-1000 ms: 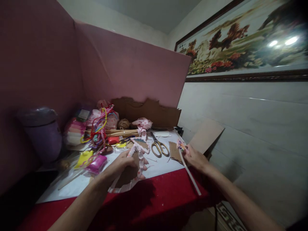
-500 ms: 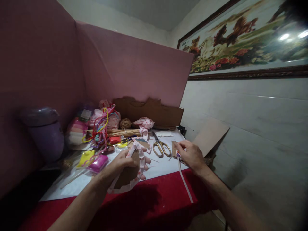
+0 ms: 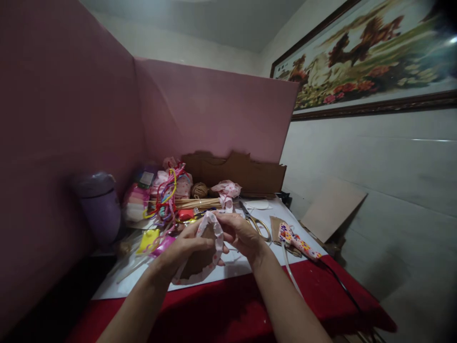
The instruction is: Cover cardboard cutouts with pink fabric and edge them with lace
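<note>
A brown cardboard piece (image 3: pixel 200 259), its edge wrapped in white fabric with pink dots, is held up over the table's front edge. My left hand (image 3: pixel 189 244) grips it, with the thumb lying across the cardboard face and fingertips showing past the right side. From the right, my right hand (image 3: pixel 244 233) has its fingers closed at the upper right of the fabric rim; the exact pinch is partly hidden. A flower-patterned glue gun (image 3: pixel 298 242) lies to the right on a scrap of cardboard (image 3: pixel 275 228), with a clear glue stick (image 3: pixel 292 274) hanging from it.
Gold-handled scissors (image 3: pixel 262 227) lie behind my right hand. Farther back are a twine ball (image 3: pixel 199 190), thin wooden sticks (image 3: pixel 203 204) and dotted fabric (image 3: pixel 228 189). A yellow packet (image 3: pixel 148 240) is at left, near a purple bin (image 3: pixel 100 209). The gun's cord (image 3: pixel 342 283) crosses the red cloth.
My right hand has left the glue gun, which now lies on the cardboard scrap, and moved left to the fabric-edged piece. The view has shifted slightly.
</note>
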### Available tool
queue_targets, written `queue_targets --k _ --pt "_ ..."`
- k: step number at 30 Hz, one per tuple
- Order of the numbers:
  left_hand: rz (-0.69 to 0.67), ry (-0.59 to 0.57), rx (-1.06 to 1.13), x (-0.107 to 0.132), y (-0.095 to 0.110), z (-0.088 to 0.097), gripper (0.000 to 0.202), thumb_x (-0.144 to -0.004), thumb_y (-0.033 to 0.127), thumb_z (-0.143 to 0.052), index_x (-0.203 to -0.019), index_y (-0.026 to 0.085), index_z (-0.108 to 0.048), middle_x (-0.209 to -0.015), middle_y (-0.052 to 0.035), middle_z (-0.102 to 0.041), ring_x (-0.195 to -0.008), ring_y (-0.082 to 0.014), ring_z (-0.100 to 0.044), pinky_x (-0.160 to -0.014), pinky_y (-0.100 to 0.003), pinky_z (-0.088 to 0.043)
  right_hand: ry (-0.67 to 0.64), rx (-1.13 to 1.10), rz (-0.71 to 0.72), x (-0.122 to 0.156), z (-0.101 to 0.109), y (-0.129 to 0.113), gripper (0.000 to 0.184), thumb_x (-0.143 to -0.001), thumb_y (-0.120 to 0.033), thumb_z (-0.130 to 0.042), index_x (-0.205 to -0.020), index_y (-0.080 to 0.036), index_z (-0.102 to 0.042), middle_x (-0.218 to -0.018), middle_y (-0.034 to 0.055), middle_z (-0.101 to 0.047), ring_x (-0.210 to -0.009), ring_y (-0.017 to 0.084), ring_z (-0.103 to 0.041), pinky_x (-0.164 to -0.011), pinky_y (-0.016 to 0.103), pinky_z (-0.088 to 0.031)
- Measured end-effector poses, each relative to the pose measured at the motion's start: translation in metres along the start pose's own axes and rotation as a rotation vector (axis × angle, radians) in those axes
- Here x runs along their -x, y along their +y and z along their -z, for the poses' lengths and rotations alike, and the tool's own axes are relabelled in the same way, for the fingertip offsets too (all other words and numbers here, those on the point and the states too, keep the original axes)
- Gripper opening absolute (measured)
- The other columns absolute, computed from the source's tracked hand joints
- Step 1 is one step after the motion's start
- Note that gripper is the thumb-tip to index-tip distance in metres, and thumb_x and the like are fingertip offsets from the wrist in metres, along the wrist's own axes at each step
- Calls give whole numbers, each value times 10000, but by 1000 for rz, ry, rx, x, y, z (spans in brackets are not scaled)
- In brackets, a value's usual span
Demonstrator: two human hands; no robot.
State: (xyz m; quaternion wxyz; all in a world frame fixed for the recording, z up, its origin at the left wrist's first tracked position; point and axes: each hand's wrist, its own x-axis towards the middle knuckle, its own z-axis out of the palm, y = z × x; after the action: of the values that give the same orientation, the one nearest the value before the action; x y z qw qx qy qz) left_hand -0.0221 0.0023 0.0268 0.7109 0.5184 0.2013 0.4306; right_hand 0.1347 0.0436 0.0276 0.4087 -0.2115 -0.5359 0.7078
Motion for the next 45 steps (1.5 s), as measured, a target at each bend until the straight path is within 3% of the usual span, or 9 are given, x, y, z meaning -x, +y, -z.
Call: queue_targets --k 5,11,18,25,31,38,45 --pt "-17 49 -24 -2 -2 4 562 -728 78 -557 -1259 180 -401 -915 -121 -662 -775 -265 -656 -631 -383 -534 2 -10 -63 -11 -1 6 280 -775 -398 -601 -844 -128 -613 -582 -37 -513 -382 54 -402 -312 170 -330" --pt "6 99 -62 -4 -3 5 594 -727 88 -563 -1281 190 -376 -903 -103 -653 -718 -237 -655 -632 -387 -536 51 -101 -2 -16 2 22 277 -801 -420 -584 -779 -144 -579 -481 -75 -427 -317 37 -283 -265 164 -274" --pt "51 97 -62 -7 -11 9 617 -717 87 -567 -1290 181 -358 -809 -77 -653 -644 -219 -650 -617 -386 -527 111 -88 35 -14 4 30 339 -741 -464 -647 -663 -150 -544 -445 -72 -449 -281 44 -359 -232 159 -278" --pt "14 58 -50 -7 -14 6 459 -702 68 -561 -1142 172 -477 -861 -84 -636 -785 -274 -647 -642 -419 -522 90 -22 132 -12 5 32 343 -783 -466 -610 -670 -151 -540 -453 -71 -452 -266 45 -375 -216 156 -314" --pt "37 48 -94 -6 -12 3 501 -708 68 -541 -1194 158 -460 -756 -77 -655 -605 -210 -645 -589 -359 -511 91 19 170 -9 5 31 346 -773 -450 -628 -644 -144 -531 -456 -73 -445 -270 40 -379 -216 152 -332" --pt "44 68 -120 -6 -13 3 391 -702 82 -532 -1087 145 -517 -770 -85 -666 -600 -198 -642 -587 -347 -513 146 99 202 -7 5 31 355 -755 -452 -638 -616 -149 -516 -456 -66 -471 -273 47 -403 -229 159 -336" --pt "11 110 -183 -9 -14 3 286 -650 69 -525 -928 129 -555 -675 -56 -649 -524 -177 -614 -525 -316 -502 252 394 288 -8 3 35 335 -719 -477 -659 -673 -156 -572 -442 -67 -465 -290 57 -401 -258 166 -266"
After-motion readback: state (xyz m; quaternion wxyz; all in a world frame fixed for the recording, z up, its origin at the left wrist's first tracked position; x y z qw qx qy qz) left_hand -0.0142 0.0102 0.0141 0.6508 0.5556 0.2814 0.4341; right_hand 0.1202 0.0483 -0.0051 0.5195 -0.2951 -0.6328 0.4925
